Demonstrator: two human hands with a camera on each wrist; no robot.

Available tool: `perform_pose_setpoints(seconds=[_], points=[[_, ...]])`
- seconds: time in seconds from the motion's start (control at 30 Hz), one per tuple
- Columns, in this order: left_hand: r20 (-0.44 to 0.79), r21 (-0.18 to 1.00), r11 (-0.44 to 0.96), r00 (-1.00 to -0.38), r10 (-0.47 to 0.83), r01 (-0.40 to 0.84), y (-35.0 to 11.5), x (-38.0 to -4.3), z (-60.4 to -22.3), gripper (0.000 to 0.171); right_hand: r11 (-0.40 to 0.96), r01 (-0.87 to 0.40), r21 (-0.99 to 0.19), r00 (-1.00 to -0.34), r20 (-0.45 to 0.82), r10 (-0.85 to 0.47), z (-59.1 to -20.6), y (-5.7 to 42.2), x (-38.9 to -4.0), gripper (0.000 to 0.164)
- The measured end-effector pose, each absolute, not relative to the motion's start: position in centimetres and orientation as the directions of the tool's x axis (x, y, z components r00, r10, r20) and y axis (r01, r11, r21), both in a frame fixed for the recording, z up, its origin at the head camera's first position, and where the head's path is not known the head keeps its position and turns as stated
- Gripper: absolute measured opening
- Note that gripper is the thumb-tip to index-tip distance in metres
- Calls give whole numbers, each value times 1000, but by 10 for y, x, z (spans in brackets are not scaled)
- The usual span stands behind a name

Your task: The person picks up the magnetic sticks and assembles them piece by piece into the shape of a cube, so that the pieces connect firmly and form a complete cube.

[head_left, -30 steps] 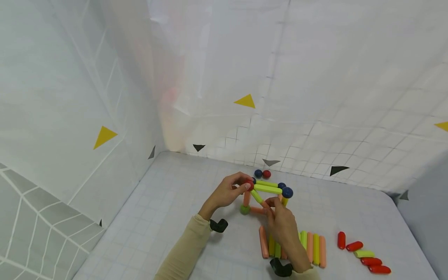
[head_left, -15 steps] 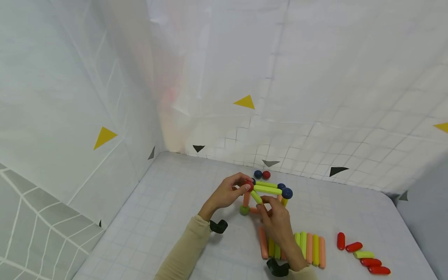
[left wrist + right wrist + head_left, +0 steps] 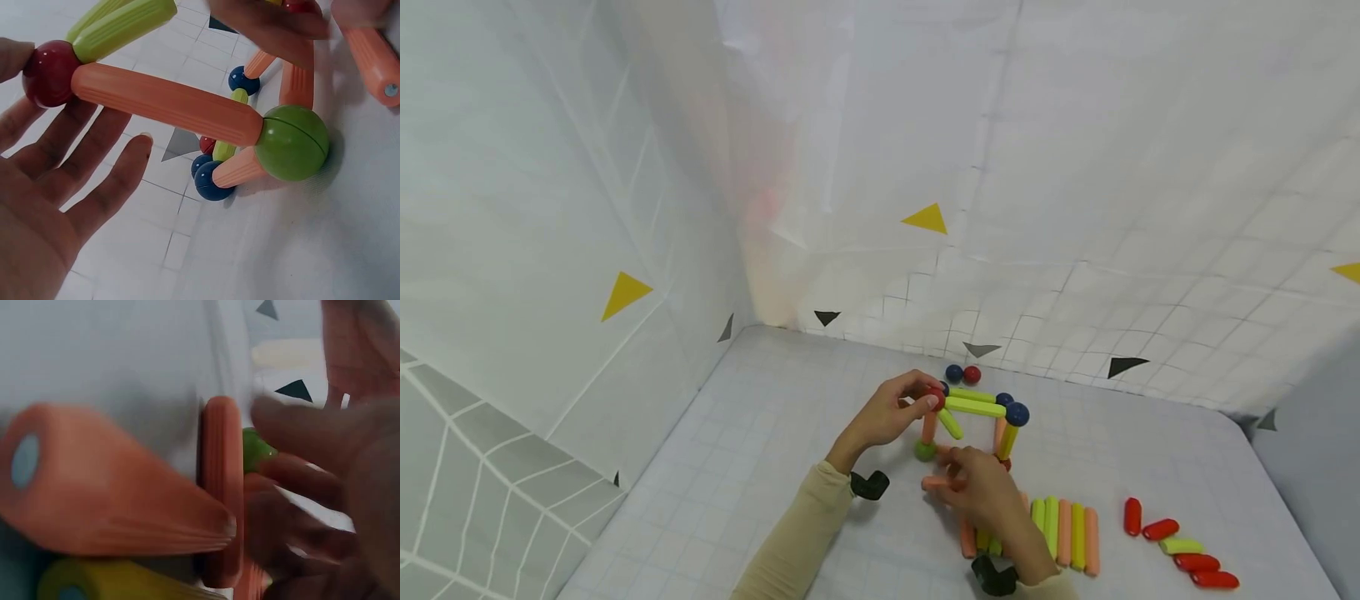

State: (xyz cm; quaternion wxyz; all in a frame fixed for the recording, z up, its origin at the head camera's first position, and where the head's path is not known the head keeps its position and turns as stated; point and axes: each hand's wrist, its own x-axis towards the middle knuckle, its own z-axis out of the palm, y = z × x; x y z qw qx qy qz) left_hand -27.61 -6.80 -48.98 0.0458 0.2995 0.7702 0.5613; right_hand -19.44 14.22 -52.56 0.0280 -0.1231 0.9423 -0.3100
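My left hand (image 3: 883,421) pinches a red magnetic ball (image 3: 52,74) at a corner of a magnetic rod-and-ball frame. Joined to that ball are lime rods (image 3: 128,28) and an orange rod (image 3: 165,103) running down to a green ball (image 3: 292,142). One short lime rod (image 3: 951,425) slants off the red ball with its other end free. Low over the table is my right hand (image 3: 988,492), blurred, with a gap between thumb and fingers. Against its fingertips lies a loose orange rod (image 3: 222,487). Blue balls (image 3: 1017,414) top the frame's right side.
Several orange, yellow and lime rods (image 3: 1065,533) lie in a row under and beside my right hand. Farther right are short red pieces (image 3: 1195,562) and a short lime piece (image 3: 1181,546). A loose blue ball (image 3: 954,373) and red ball (image 3: 972,375) sit behind the frame.
My right hand has come away from the slanting lime rod, down toward the table, and an orange rod now lies by its fingertips. The left hand keeps its place on the red ball.
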Motion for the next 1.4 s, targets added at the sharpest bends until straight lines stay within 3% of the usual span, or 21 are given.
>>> perform_pose_setpoints(seconds=[0.2,0.47,0.7,0.9,1.03,1.2,1.4], points=[[261,898,182,-817,514,401,-68,-275,-490,34,821,-226,-524,-943,-93,-319,-526,137,-190,25],[276,891,177,-809,519,417,-66,-272,-492,36,710,-137,-691,-974,-38,-224,-509,156,-186,25],[297,878,184,-806,513,441,-61,-274,-492,38,676,-105,-729,-983,-27,-182,-487,183,-183,22],[283,885,186,-810,514,427,-60,-273,-491,38,731,-44,-681,-984,-96,-148,-482,186,-183,33],[280,889,181,-811,513,422,-60,-273,-491,38,790,3,-613,-992,-104,-76,-484,176,-184,23],[276,890,186,-817,507,416,-59,-274,-492,38,862,43,-505,-999,-49,22,-492,165,-186,45],[265,894,189,-820,508,406,-59,-273,-492,38,859,31,-510,-999,14,45,-503,158,-189,25]])
